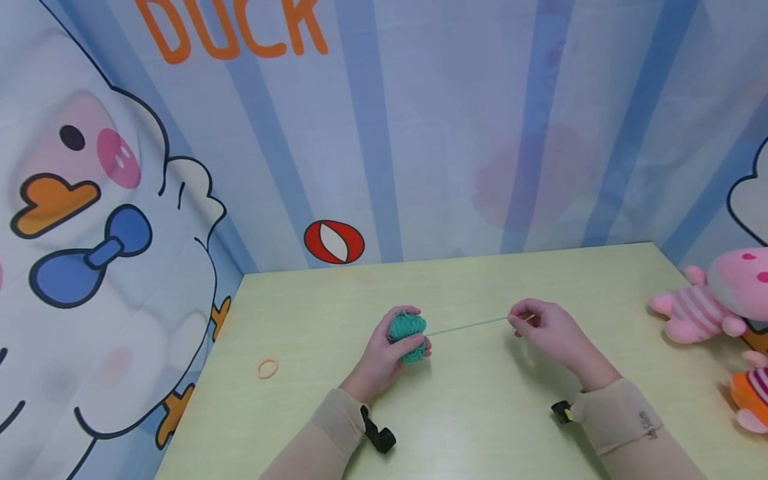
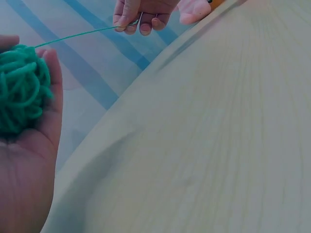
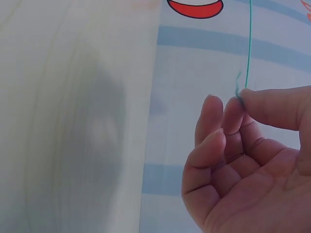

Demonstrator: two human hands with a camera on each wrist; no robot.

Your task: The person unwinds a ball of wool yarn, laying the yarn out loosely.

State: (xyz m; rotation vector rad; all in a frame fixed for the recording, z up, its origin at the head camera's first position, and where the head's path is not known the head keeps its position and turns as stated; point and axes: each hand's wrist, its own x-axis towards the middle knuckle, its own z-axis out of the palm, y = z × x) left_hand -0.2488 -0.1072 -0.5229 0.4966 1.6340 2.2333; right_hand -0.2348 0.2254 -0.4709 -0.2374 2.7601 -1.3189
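A small ball of green yarn (image 1: 407, 328) rests in my left hand (image 1: 379, 357), with the thumb laid across its front and the fingers behind it. From the ball a taut green strand (image 1: 468, 327) runs right to my right hand (image 1: 549, 333). There the thumb and forefinger pinch the strand, and its short loose end (image 3: 237, 82) pokes out past the fingertips in the right wrist view. Both hands are held above the table. In the left wrist view the yarn ball (image 2: 22, 90) is cut off by the frame's left edge.
On the pale wooden table (image 1: 468, 413) a tan ring (image 1: 267, 368) lies left of my left hand. A pink striped plush toy (image 1: 708, 303) and an orange one (image 1: 750, 393) are at the right edge. A printed duck curtain (image 1: 432, 133) hangs behind.
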